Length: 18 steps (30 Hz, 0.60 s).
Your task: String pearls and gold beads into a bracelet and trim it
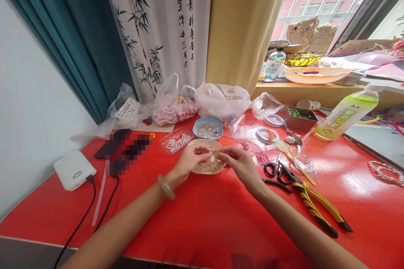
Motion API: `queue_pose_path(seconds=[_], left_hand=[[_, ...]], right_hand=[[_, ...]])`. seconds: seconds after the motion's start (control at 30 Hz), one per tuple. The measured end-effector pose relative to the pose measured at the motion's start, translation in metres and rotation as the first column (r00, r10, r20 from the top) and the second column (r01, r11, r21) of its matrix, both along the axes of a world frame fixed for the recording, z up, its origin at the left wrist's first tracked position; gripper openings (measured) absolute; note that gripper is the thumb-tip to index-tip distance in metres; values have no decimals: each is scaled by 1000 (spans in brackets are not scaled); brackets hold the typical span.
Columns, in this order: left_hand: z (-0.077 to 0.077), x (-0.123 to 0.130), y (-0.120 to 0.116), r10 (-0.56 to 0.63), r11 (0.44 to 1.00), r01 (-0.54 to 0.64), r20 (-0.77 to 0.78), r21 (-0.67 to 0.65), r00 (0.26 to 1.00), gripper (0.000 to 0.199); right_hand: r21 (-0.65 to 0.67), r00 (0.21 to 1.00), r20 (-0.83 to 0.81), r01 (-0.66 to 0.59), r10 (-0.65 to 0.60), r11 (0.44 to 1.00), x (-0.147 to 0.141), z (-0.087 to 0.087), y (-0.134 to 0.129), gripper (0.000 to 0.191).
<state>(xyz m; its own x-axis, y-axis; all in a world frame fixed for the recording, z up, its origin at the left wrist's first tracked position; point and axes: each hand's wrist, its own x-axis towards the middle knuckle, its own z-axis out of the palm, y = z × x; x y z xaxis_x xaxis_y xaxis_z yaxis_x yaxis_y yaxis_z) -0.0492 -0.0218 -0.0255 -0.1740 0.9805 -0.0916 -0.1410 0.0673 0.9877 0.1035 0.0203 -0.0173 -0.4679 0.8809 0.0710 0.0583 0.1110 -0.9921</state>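
Note:
My left hand (192,160) and my right hand (239,164) are raised over a round dish (193,143) that holds many small gold beads (206,166). Both hands are pinched, thumb against fingers, their tips a short way apart. Whatever lies between the fingertips is too small to make out. Behind the dish stands a blue dish (195,124) with mixed pale and gold beads. To its left is a clear plastic box (164,145) of pink and white beads. A pale bangle (166,187) circles my left wrist.
On the right lie yellow-black pliers (311,201), scissors (277,170), pink beads (261,158), spools (267,135) and a green drink bottle (347,113). Plastic bags (221,98) line the back. A white device (75,170) with a black cable (90,201) sits at left.

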Motion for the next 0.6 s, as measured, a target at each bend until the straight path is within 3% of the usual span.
queue_pose_path(seconds=[0.13,0.27,0.6], left_hand=[[0,0,-14,25,999,-21,162,-29,987,22],[-3,-3,-17,11,999,2,309,-42,951,20],[-4,-6,-25,-44,996,71,409,-51,912,17]], right_hand=[[56,994,91,-68,63,996,-2,3,-13,12],[28,992,98,-83,80,996,-2,1,-22,13],[90,977,184,-130,112,987,2,-3,-37,12]])
